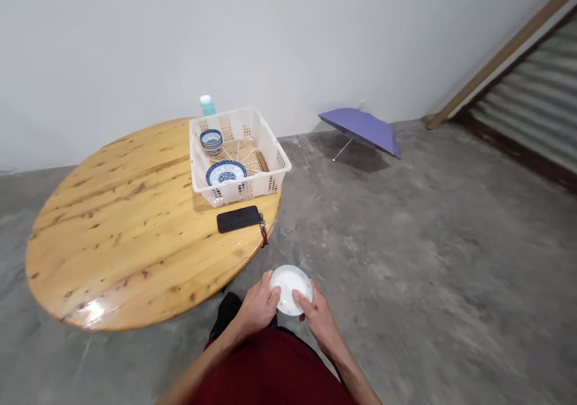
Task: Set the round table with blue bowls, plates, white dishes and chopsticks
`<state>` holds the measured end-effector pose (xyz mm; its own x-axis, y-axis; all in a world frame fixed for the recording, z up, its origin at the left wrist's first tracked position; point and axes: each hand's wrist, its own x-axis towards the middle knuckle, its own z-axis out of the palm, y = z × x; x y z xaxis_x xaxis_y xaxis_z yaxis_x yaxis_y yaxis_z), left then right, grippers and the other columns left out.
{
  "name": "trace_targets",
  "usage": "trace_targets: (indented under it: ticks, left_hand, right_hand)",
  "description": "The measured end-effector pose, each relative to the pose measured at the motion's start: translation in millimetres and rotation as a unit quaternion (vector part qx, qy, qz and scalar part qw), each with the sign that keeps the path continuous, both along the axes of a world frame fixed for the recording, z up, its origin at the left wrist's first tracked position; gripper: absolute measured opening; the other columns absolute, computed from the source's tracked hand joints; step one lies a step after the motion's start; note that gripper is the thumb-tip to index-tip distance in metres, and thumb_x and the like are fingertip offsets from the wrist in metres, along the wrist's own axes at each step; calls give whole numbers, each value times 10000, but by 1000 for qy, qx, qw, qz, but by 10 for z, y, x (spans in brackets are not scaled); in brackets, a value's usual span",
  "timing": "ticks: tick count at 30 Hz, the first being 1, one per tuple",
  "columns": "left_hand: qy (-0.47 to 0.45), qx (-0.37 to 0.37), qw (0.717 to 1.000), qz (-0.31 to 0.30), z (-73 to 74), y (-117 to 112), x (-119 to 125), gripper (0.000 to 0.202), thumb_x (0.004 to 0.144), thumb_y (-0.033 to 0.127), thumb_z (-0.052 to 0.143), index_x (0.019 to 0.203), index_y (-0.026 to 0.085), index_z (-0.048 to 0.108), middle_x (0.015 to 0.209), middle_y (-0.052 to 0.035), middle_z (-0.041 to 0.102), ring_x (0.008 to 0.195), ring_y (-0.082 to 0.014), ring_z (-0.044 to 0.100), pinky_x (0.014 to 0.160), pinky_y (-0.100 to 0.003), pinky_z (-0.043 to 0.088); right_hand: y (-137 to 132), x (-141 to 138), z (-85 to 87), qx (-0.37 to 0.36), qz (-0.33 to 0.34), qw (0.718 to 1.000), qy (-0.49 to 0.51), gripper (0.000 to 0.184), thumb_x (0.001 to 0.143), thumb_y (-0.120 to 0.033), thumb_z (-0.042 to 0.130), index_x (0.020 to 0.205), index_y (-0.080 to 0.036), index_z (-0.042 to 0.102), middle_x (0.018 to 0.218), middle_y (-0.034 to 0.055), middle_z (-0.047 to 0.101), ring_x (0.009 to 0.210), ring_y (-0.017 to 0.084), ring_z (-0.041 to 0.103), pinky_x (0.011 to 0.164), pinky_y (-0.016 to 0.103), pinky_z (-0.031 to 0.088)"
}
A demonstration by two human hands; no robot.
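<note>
Both my hands hold a small white bowl (291, 286) low in front of my body, its pale underside or inside facing up. My left hand (258, 306) grips its left rim with fingers curled over it. My right hand (318, 315) grips the right rim, thumb laid on the bowl. The bowl is off the table, over the concrete floor, just right of the round wooden table (112, 231).
A white plastic basket (270, 146) on the table's far right holds stacked blue-patterned bowls (211, 140), a blue-patterned plate (226, 172) and chopsticks. A black phone (238, 219) lies before it; a teal bottle (207, 104) stands behind. A purple umbrella (363, 130) lies on the floor.
</note>
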<state>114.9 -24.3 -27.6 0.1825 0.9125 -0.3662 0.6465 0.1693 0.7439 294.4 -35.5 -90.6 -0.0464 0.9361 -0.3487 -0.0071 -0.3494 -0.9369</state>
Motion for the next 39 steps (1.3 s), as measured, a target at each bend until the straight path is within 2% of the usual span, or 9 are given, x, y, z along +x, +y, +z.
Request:
trace_targets:
  ticks: [5, 8, 12, 18, 24, 28, 32, 36, 39]
  left_hand:
    - [-33, -26, 998, 56, 34, 140, 101, 320, 978, 373, 373, 1186, 178, 519, 980, -106, 697, 785, -229, 704, 721, -336, 555]
    - [-73, -30, 993, 83, 104, 326, 124, 261, 980, 390, 371, 1084, 197, 513, 894, -64, 670, 690, -199, 685, 649, -313, 536]
    - [-135, -42, 985, 102, 272, 684, 123, 328, 978, 479, 372, 1086, 209, 523, 912, -45, 684, 683, -173, 675, 657, -293, 539]
    - [-210, -35, 970, 120, 552, 1312, -10, 353, 949, 529, 399, 1041, 220, 542, 938, -57, 666, 745, -189, 676, 666, -299, 566]
    - [-220, -11, 967, 128, 797, 1843, -253, 344, 942, 502, 449, 1074, 205, 561, 898, -34, 683, 718, -183, 684, 718, -307, 558]
    - [-212, 20, 969, 124, 887, 2153, -448, 364, 931, 460, 503, 1146, 176, 578, 908, -53, 706, 757, -203, 688, 695, -309, 560]
    - [-244, 35, 960, 129, 972, 2447, -640, 359, 926, 495, 518, 1065, 168, 563, 912, -48, 670, 782, -200, 692, 698, -313, 581]
    - [-266, 17, 947, 182, 1041, 2771, -790, 348, 896, 538, 575, 915, 192, 540, 864, -21, 645, 792, -197, 690, 767, -342, 599]
    - [-296, -28, 926, 231, 1009, 3032, -886, 371, 858, 551, 655, 859, 199, 541, 814, -23, 661, 795, -205, 701, 829, -368, 602]
  right_hand:
    - [293, 61, 186, -19, 30, 999, 10, 523, 771, -572, 720, 1118, -186, 661, 828, 53, 684, 691, 202, 608, 530, 277, 470]
    - [574, 102, 343, -14, 61, 998, 20, 531, 769, -585, 713, 1106, -179, 656, 835, 52, 683, 664, 185, 591, 501, 257, 436]
    - [1064, 192, 552, -12, 122, 992, 27, 532, 763, -613, 712, 1077, -187, 657, 816, 34, 666, 643, 165, 556, 496, 246, 415]
    - [1905, 192, 919, 0, 193, 981, 22, 504, 773, -589, 738, 1070, -189, 667, 939, 50, 697, 825, 209, 626, 722, 308, 522]
    - [2676, 0, 1193, -9, 255, 966, 30, 568, 771, -584, 762, 1165, -186, 672, 1008, 67, 716, 847, 219, 638, 752, 324, 537]
    - [3104, -204, 1283, -2, 279, 959, 55, 562, 769, -553, 786, 1173, -176, 687, 932, 44, 715, 768, 187, 631, 726, 308, 537]
    - [3497, -440, 1405, 23, 299, 952, 52, 543, 732, -546, 801, 1101, -157, 713, 838, 33, 702, 704, 167, 608, 634, 267, 509]
    - [3912, -671, 1503, 21, 335, 942, 19, 557, 683, -518, 809, 1086, -145, 715, 814, 39, 701, 665, 155, 582, 526, 220, 445]
    - [4237, -835, 1512, 14, 358, 934, -16, 555, 642, -470, 832, 1076, -147, 708, 827, 45, 714, 670, 157, 591, 513, 213, 446]
